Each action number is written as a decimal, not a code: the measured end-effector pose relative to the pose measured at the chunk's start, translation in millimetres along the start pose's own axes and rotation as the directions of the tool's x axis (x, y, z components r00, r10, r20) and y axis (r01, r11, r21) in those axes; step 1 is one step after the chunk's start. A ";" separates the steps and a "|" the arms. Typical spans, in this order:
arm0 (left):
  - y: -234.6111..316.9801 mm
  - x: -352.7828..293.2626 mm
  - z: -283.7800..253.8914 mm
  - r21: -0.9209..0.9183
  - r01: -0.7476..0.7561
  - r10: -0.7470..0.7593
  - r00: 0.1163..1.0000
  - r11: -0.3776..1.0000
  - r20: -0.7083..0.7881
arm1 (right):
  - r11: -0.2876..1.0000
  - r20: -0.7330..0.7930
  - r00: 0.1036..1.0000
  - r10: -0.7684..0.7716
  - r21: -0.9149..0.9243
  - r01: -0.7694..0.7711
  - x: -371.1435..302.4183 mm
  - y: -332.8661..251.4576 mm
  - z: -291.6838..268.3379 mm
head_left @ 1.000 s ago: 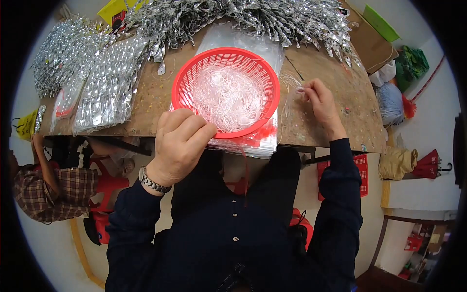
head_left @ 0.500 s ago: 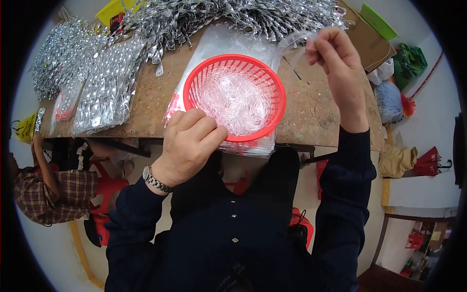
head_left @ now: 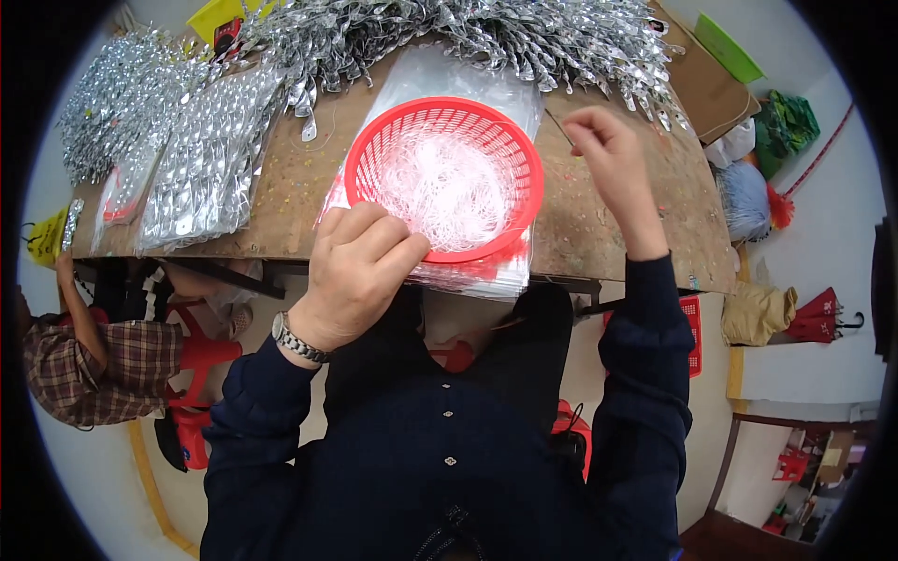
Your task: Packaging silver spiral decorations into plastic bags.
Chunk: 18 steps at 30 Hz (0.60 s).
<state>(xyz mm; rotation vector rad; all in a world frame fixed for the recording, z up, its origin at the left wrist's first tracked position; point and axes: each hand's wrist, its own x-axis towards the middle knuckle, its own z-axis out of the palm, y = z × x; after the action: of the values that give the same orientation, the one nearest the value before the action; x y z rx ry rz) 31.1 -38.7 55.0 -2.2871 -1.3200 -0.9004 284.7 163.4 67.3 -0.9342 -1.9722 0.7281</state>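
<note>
A round red plastic basket (head_left: 443, 105) stands on clear plastic bags, holding a tangle of thin, clear-white thread (head_left: 440, 192). My left hand (head_left: 360, 266), wearing a metal-band watch (head_left: 297, 341), is closed at the basket's near left rim. Its curled fingers hide whatever they pinch. To the right of the basket, my right hand (head_left: 608, 150) is raised above the table with thumb and fingers closed together. Anything in that pinch is too fine to make out.
Silver twisted strands (head_left: 486, 37) heap along the table's far side, with bagged strands (head_left: 206, 150) at left. The clear bags (head_left: 440, 70) extend beyond the basket. A person in a plaid shirt (head_left: 131, 360) sits at left. A green tray (head_left: 728, 47) stands at far right.
My right hand has come down and a little left, toward the basket. The clear wisp seen by its fingers before no longer shows. My left hand stays at the rim.
</note>
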 end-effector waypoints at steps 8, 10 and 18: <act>-1.6 -2.6 -9.4 0.039 0.030 -0.030 1.000 0.999 -0.004 | 0.875 0.062 0.997 0.056 -0.483 -0.019 -3.1 73.3 38.1; -2.3 -2.4 -8.5 0.041 0.030 -0.030 1.000 0.999 -0.006 | 0.840 0.093 0.993 0.077 -0.543 -0.014 0.5 77.1 42.9; -2.4 10.2 3.3 0.052 -0.019 0.020 0.999 0.998 -0.026 | 0.931 0.058 0.940 0.335 0.134 -0.340 21.6 49.4 -15.2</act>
<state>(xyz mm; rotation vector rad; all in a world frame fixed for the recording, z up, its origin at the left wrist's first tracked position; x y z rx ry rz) 33.9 -29.0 59.4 -2.2374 -1.2930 -0.8765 306.2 210.8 46.8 -1.1954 -1.7788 1.0701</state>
